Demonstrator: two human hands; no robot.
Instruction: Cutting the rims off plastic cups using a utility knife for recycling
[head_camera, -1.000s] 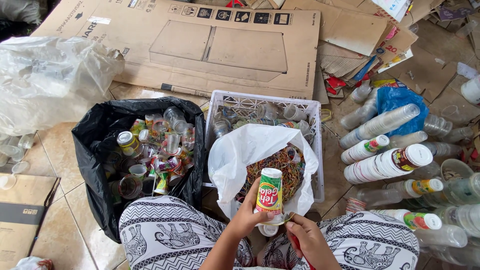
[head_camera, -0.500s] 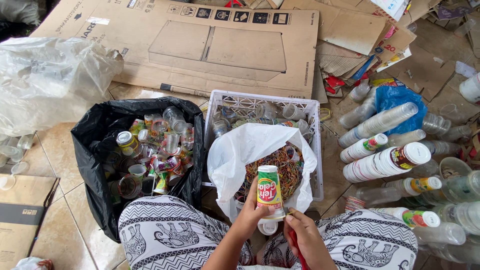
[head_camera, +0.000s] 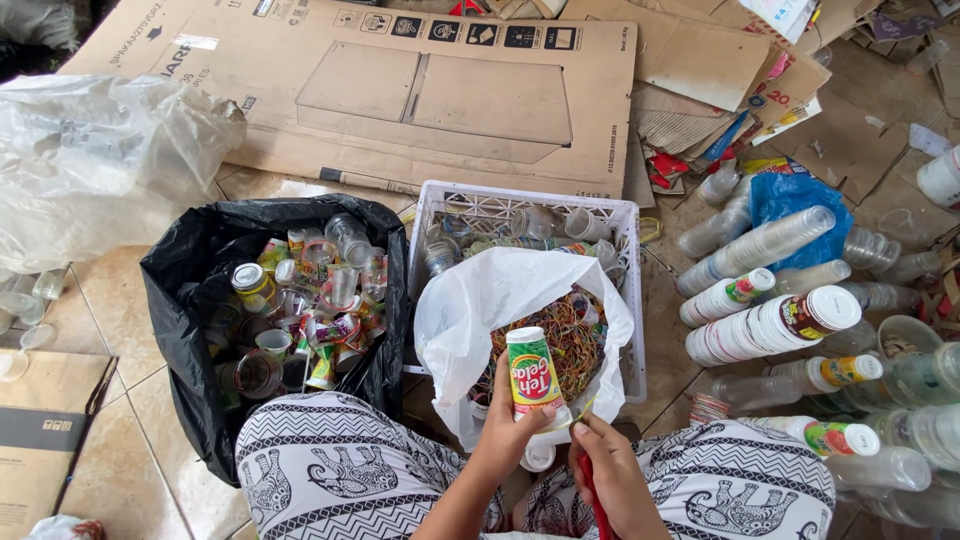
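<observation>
My left hand (head_camera: 508, 432) grips an upside-down plastic cup with a green, yellow and red label (head_camera: 534, 374), held above my lap. My right hand (head_camera: 612, 472) is closed on a thin red tool (head_camera: 592, 500) just right of the cup's rim, and a strip of the cup's rim sticks out toward it. Right behind the cup, a white plastic bag (head_camera: 470, 300) holds a tangle of thin rings (head_camera: 568, 345). That bag rests in a white plastic crate (head_camera: 436, 205). My knees in black-and-white patterned trousers fill the bottom edge.
A black bag (head_camera: 190, 270) of used cups sits left of the crate. Stacks of clear and labelled cups (head_camera: 770, 320) lie on the floor at right. Flattened cardboard (head_camera: 420, 90) covers the back. A large clear plastic bag (head_camera: 100, 160) lies at far left.
The cup has shifted slightly left and lower in my left hand. My right hand with the red tool has come up against the cup's rim.
</observation>
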